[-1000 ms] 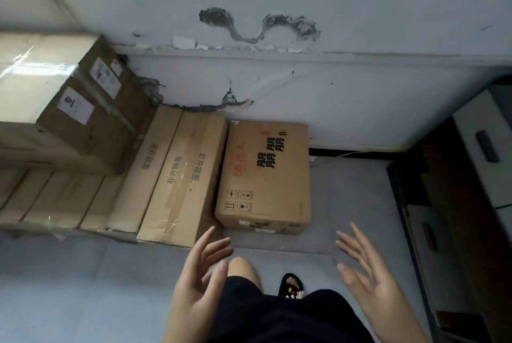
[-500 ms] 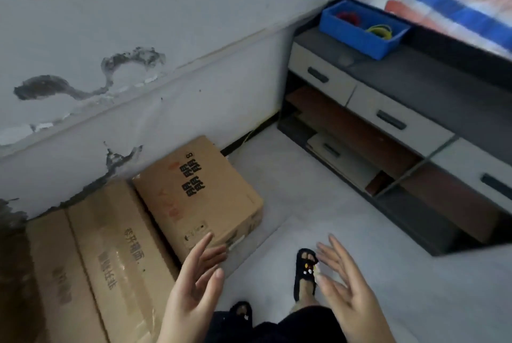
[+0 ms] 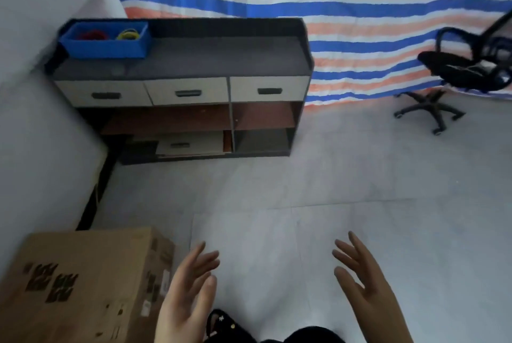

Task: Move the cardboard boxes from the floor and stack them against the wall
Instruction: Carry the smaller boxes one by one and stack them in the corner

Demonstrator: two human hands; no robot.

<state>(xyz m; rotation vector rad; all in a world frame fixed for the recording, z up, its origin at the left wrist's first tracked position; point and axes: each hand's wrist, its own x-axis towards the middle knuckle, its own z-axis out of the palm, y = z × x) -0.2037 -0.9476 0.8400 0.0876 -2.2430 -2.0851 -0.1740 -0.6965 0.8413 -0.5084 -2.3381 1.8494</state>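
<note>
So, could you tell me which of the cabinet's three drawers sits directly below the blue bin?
The leftmost drawer, nearest the white wall. The blue bin stands on the cabinet top right above it; nothing stands above the middle and right drawers.

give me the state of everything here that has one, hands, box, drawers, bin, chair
left hand: open, fingers spread, holding nothing
right hand: open, fingers spread, holding nothing
cardboard box: closed, by the wall, beside the left hand
cabinet top drawers: all three shut
loose drawer: lying in the lower left shelf compartment
blue bin: open-topped, on the cabinet's left end, red and yellow items inside
office chair: upright, unoccupied
</note>
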